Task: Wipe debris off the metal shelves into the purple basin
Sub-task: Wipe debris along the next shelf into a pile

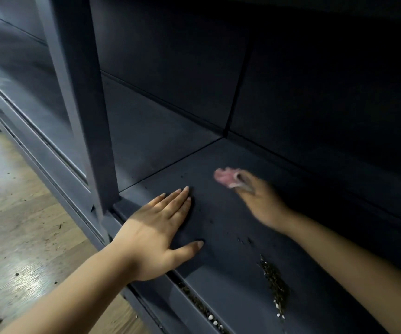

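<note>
**Wiping of dark metal shelf: both hands on the surface**

Resting flat at centre frame, the left hand (161, 227) presses palm-down on the metal shelf (223, 280), fingers straight and close together, thumb spread toward the lower right; its grip holds nothing. The wrist crosses the shelf's front edge.

The right hand (257, 201), right of centre and blurred, reaches deeper into the shelf. Its grip is curled round a pink cloth (226, 177), which protrudes from the fingers toward the upper left. Whether the cloth touches the shelf cannot be told.

A line of debris (275, 283), dark crumbs with a few white grains, lies on the shelf at lower right, between the two forearms and nearer the right one. More crumbs and white grains sit in the front channel (202, 307) along the shelf's edge at lower centre. Scattered specks lie between the hands.

A grey upright post (83, 92) stands at the shelf's left corner. Wooden floor (21, 213), with small specks, fills the lower left.

The purple basin is out of frame.
</note>
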### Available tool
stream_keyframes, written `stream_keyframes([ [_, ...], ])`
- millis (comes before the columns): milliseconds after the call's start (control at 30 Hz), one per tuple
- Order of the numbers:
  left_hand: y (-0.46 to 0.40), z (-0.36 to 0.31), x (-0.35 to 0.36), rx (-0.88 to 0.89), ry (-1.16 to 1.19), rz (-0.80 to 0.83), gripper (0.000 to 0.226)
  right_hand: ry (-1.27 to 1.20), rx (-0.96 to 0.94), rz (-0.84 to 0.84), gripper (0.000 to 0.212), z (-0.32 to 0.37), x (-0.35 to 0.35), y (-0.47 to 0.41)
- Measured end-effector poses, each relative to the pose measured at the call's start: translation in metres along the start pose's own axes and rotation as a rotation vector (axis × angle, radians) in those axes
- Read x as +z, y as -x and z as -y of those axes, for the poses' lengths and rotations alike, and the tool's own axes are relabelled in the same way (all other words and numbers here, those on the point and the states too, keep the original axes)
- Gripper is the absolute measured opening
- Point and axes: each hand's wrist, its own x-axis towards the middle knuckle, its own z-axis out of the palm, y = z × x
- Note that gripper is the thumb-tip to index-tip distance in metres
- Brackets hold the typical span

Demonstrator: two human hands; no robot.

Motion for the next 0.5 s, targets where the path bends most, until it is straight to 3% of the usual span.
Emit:
stream_keyframes([
  [67, 0.000, 0.004, 0.002, 0.011, 0.025, -0.007, 0.108, 0.071, 0.066, -0.215, 0.027, -0.018, -0.020, -0.010],
  [133, 0.000, 0.006, 0.006, 0.033, -0.026, -0.023, 0.100, 0.245, 0.218, -0.276, 0.033, -0.036, -0.038, -0.020],
  [200, 0.000, 0.005, 0.005, 0.007, -0.036, 0.008, 0.090, 0.347, 0.376, -0.237, 0.034, -0.048, -0.046, -0.027],
  [267, -0.002, 0.003, 0.003, 0.014, 0.001, -0.033, 0.099, 0.359, 0.429, -0.220, 0.036, -0.046, -0.048, -0.032],
  [400, 0.001, 0.005, 0.003, -0.017, 0.042, 0.018, 0.105, 0.312, 0.433, -0.164, 0.039, -0.031, -0.041, -0.051],
  [500, 0.000, 0.006, 0.007, 0.000, 0.020, -0.032, 0.104, 0.276, 0.397, -0.120, 0.042, -0.025, -0.034, -0.066],
])
